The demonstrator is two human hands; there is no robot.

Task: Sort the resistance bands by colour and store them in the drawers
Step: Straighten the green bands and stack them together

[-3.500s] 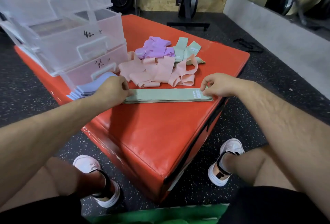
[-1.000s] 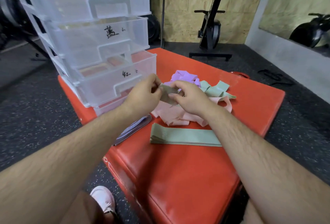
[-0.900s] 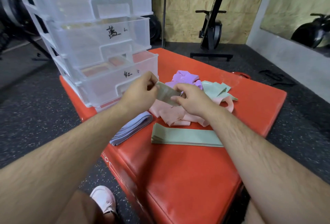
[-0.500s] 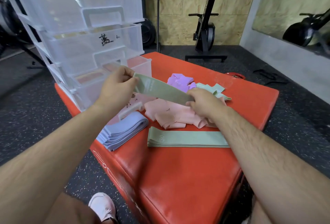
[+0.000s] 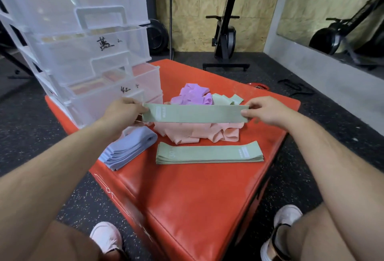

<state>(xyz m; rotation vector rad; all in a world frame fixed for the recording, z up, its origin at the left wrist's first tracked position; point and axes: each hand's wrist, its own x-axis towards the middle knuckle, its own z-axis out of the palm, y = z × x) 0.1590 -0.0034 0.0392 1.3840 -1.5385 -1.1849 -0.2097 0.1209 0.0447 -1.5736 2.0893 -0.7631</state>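
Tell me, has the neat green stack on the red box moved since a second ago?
No. The green stack lies in front of the pink pile, right of the blue stack, as before; only the camera shifted.

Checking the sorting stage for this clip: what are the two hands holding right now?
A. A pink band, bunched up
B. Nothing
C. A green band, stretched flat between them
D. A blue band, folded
C: the left hand and right hand each pinch one end of a green band, held taut above the pink bands.
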